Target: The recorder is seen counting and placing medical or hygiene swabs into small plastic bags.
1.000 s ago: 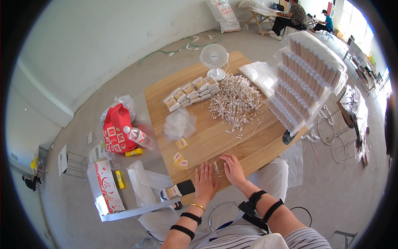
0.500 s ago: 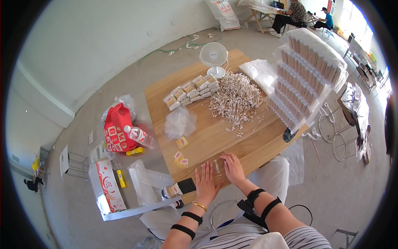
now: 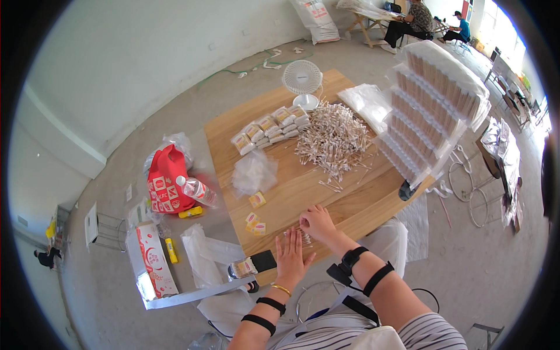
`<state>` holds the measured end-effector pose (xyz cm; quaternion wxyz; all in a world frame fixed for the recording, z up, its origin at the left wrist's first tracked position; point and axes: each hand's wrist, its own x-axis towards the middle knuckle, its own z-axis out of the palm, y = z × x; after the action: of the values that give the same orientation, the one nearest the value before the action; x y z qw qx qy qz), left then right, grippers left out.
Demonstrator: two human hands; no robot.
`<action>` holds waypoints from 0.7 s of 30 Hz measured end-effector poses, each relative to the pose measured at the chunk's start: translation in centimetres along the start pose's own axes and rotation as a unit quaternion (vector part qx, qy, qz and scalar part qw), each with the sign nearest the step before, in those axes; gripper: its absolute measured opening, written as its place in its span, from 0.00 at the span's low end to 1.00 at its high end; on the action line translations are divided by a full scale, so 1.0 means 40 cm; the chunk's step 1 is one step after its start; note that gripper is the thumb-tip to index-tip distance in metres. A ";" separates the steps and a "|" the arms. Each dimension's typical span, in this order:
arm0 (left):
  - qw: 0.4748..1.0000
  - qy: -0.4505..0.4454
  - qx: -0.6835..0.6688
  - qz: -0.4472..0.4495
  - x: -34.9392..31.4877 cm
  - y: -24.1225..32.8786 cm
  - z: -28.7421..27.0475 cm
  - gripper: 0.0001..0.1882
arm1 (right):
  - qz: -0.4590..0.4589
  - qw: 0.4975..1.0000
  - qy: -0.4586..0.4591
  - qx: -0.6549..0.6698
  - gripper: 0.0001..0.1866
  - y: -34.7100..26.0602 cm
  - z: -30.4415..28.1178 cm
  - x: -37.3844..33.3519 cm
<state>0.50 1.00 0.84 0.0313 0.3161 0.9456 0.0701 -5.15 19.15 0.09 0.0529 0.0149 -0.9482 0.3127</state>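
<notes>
Two bare hands at the near edge of the wooden table (image 3: 280,195), working on a small row of cotton swabs (image 3: 305,238) lying between them. Main change: right hand (image 3: 320,226) shifts left, from lying flat with fingers stretched forward on the far side of the row to curled in over its right and far end; its fingers are bent and look close together. Can't tell whether the tips pinch a swab or only press the ends, since the hand covers them. Left hand (image 3: 289,262) barely changes: laid flat along the left side of the row, fingers straight and slightly apart, thumb out to the right, not closed on anything. Row now sits partly hidden by the right hand, only its middle showing. Judgement: right hand goes from bounding the row to adjusting individual swabs or their ends, left likely acting as a stop; the batch looks not yet gathered, as the swabs are on the wood. Nothing else visibly moves: yellow-and-white cards (image 3: 256,228) lie left of the hands, clear plastic bags (image 3: 255,174) farther up, big loose swab heap (image 3: 332,141) beyond, filled packs (image 3: 266,127) beside it, untouched. Swab-filled pack (image 3: 242,268) at the near left corner, also untouched.
</notes>
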 end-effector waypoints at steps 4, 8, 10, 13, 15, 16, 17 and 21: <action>1.000 0.000 -0.006 -0.010 -0.017 -0.010 0.008 0.49 | 0.010 0.992 -0.078 -0.102 0.05 -0.022 -0.006 0.032; 0.999 0.020 -0.026 0.000 -0.006 0.001 0.007 0.49 | 0.106 0.963 -0.007 -0.248 0.07 0.062 -0.047 0.067; 0.999 0.028 -0.027 -0.009 -0.022 -0.004 0.002 0.49 | 0.100 0.976 0.090 -0.173 0.09 0.083 -0.110 0.045; 0.999 0.024 -0.033 -0.015 -0.025 -0.007 0.002 0.48 | 0.036 0.988 0.130 -0.081 0.13 0.069 -0.139 -0.002; 0.999 0.032 -0.023 -0.004 -0.020 -0.004 0.007 0.48 | -0.029 0.993 0.107 -0.037 0.18 0.047 -0.120 -0.070; 0.999 0.034 -0.015 -0.001 -0.020 -0.007 0.007 0.47 | -0.065 0.994 0.087 -0.018 0.21 0.033 -0.107 -0.105; 0.999 0.032 -0.018 0.002 -0.019 -0.009 0.009 0.47 | -0.058 0.996 0.061 -0.010 0.25 0.021 -0.097 -0.137; 0.999 0.022 -0.026 0.011 -0.023 -0.035 -0.003 0.45 | -0.080 0.997 0.005 -0.020 0.35 -0.035 -0.087 -0.208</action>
<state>0.39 -0.67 0.77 0.0174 0.3241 0.9404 0.1017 3.51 20.05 2.79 0.0829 0.0884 -0.9499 0.2881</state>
